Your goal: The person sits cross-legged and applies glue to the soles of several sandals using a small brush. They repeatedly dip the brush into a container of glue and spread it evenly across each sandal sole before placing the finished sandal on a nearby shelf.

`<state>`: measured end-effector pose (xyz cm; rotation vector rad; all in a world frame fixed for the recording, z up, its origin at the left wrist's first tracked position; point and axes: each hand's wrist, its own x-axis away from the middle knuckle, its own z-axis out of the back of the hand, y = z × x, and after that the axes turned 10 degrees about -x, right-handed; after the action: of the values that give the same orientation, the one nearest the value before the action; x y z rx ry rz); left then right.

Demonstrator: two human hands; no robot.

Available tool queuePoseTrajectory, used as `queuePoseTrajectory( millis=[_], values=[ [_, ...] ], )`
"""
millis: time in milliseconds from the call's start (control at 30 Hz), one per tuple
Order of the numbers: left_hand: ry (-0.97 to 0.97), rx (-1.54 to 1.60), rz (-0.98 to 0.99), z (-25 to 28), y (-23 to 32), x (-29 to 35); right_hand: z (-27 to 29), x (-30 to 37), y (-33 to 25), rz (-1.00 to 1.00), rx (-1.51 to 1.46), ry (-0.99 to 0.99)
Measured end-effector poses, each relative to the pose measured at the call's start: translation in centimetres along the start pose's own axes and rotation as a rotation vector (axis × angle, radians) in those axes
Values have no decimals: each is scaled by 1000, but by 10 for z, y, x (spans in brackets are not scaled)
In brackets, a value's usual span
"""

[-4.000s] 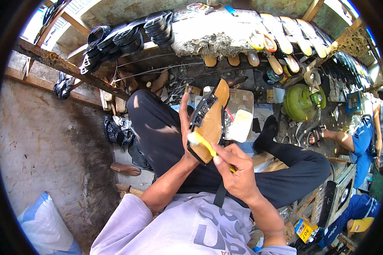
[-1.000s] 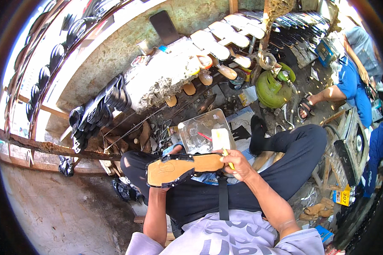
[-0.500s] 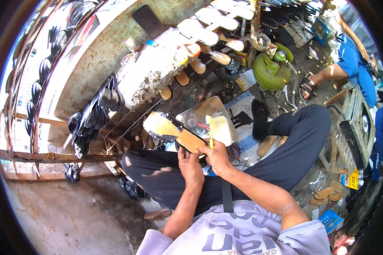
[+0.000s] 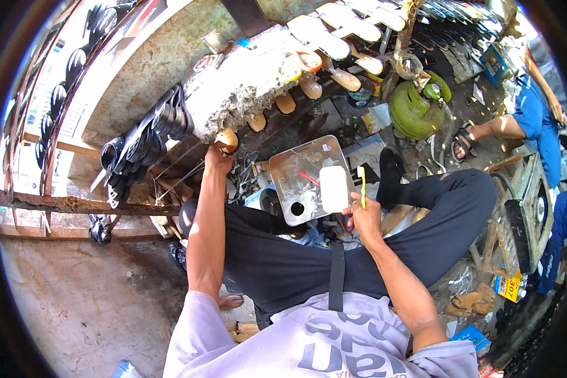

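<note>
My left hand (image 4: 218, 157) reaches out to the near end of the ledge, closed round the tan end of a sandal sole (image 4: 227, 137). The rest of that sole is hidden in glare on the ledge. Over my lap, my right hand (image 4: 365, 218) grips a yellow toothbrush (image 4: 362, 183), bristle end up. Beside it, on its left, stands a clear plastic tub (image 4: 283, 167) with a white block-like container (image 4: 335, 189), a red stick-like tool (image 4: 309, 178) and a dark round spot inside.
More soles (image 4: 318, 38) lie in a row along the rough ledge (image 4: 233, 82). Black straps (image 4: 148, 142) hang at its left end. Further off are a green gas cylinder (image 4: 416, 110) and another person's sandalled foot (image 4: 465, 142). A wooden-framed device (image 4: 526, 195) stands at right.
My left hand has carried the sole from over my lap to the ledge at the upper left. My right hand has let go of the sole and moved right with the toothbrush.
</note>
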<state>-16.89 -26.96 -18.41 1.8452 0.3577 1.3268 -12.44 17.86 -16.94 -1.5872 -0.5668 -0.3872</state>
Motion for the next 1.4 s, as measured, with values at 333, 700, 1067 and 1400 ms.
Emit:
queuePoseTrajectory(
  millis=[333,700,1067,1400],
  values=[
    [-46,-82,-76,6,-16,-48,-4,0,4,-16,248,0],
    [290,-232,-368,-4,-43,52,-21,-28,7,191,253,-83],
    [1150,-1281,-1267,131,218,160,3,-44,-7,165,518,-89],
    [210,-1770,-641,220,336,32,-19,-12,-38,679,1016,-55]
  ],
)
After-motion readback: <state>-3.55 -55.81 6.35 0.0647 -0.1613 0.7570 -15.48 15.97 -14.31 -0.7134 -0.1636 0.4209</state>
